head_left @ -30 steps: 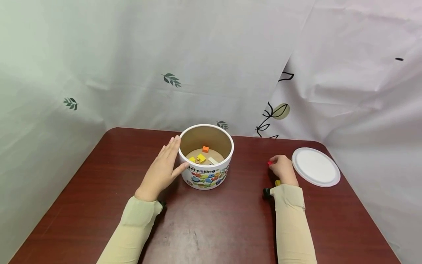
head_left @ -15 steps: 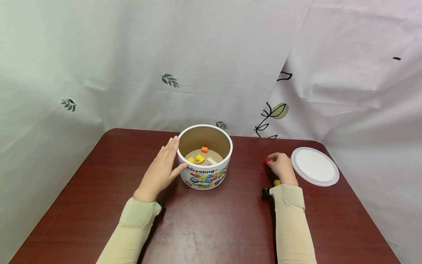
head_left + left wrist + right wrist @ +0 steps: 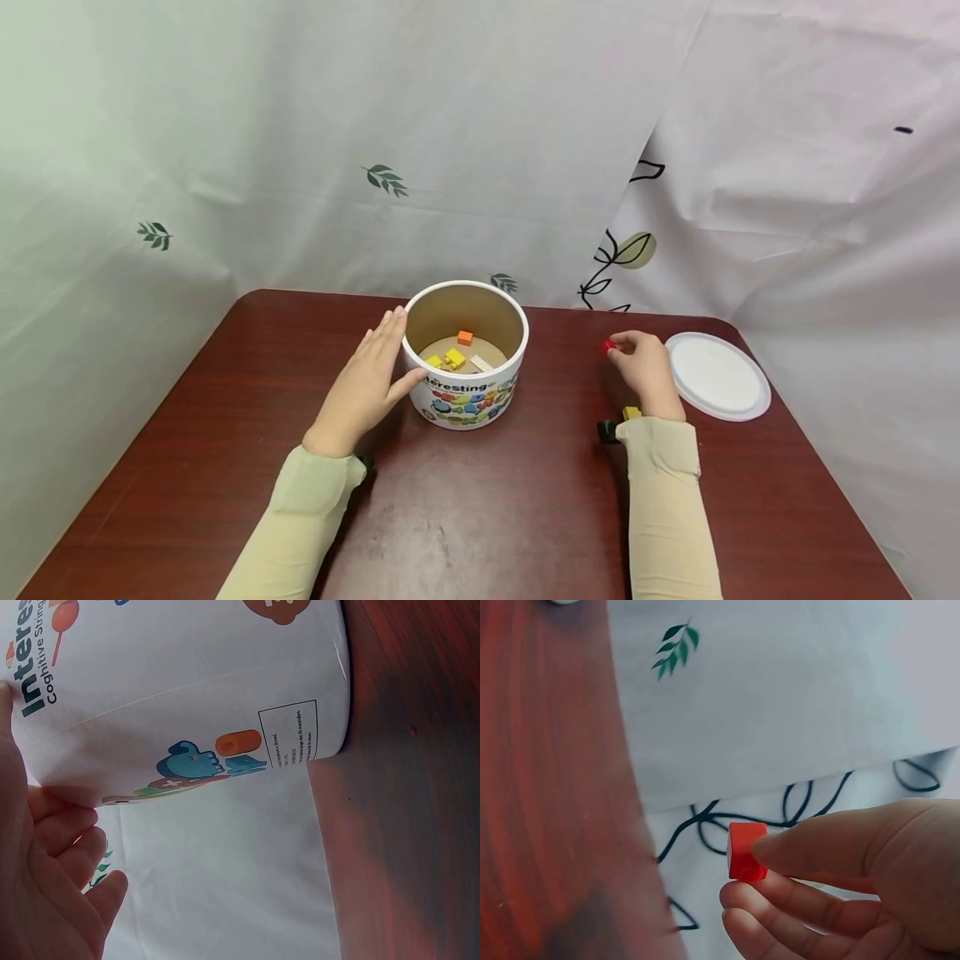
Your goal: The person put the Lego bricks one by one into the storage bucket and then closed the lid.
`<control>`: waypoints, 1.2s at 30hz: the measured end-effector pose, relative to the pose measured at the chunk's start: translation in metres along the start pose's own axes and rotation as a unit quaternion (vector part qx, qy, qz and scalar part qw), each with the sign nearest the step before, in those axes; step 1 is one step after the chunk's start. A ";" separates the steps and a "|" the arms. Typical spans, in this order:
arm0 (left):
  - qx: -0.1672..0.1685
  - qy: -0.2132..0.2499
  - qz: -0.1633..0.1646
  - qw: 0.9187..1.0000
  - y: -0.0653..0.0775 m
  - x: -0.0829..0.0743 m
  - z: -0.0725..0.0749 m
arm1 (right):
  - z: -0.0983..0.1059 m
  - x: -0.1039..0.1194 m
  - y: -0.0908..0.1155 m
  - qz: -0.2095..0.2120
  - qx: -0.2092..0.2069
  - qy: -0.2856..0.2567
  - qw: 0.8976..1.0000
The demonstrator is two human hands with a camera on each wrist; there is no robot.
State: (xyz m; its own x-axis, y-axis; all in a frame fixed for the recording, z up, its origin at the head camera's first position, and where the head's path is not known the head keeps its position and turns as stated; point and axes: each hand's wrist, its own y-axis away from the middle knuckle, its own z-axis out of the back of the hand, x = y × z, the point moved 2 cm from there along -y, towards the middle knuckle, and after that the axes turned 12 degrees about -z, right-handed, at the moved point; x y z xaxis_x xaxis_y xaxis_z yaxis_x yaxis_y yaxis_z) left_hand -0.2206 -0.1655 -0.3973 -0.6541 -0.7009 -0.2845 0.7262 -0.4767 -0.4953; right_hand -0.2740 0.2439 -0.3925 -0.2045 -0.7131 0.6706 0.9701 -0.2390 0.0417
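A white round tub [image 3: 468,404] with colourful printing stands upright on the dark red table. My left hand [image 3: 360,387] rests against the tub's left side, its fingers straight and the thumb at the front below the rim; the left wrist view also shows this hand [image 3: 56,870] touching the printed wall. Between thumb and fingers, my right hand [image 3: 647,371] pinches a small red toy brick [image 3: 746,850]. Inside the tub lie an orange brick [image 3: 465,338], a yellow brick [image 3: 454,358], another yellow piece [image 3: 434,362] and a white brick [image 3: 480,363].
A white round lid [image 3: 718,377] lies on the table [image 3: 487,517] at the right, beside my right hand. Close to my right cuff sits a yellow brick [image 3: 632,412], partly hidden. A pale curtain [image 3: 480,150] with leaf prints hangs behind the table.
My right hand has raised the red brick a little off the table, and more of the brick shows. The left hand stays against the tub.
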 end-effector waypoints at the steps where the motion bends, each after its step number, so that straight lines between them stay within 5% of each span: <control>1: 0.000 -0.001 0.000 1.000 0.000 0.000 0.000 | 0.001 0.002 0.001 0.005 -0.002 -0.001 1.000; 21: 0.003 0.000 -0.001 1.000 0.000 0.001 -0.001 | 0.006 0.051 0.033 0.071 -0.079 -0.063 0.992; 36: 0.007 -0.002 0.003 1.000 0.000 0.002 -0.001 | -0.019 0.082 0.051 0.162 -0.097 -0.145 0.971</control>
State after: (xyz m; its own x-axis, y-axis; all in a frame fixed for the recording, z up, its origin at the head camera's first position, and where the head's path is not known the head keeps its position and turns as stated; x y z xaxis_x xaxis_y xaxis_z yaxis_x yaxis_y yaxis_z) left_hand -0.2218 -0.1658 -0.3990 -0.6494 -0.7053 -0.2844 0.7329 -0.4807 -0.4814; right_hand -0.2442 0.1609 -0.3490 0.1797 -0.5633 0.8065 0.9288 -0.1730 -0.3278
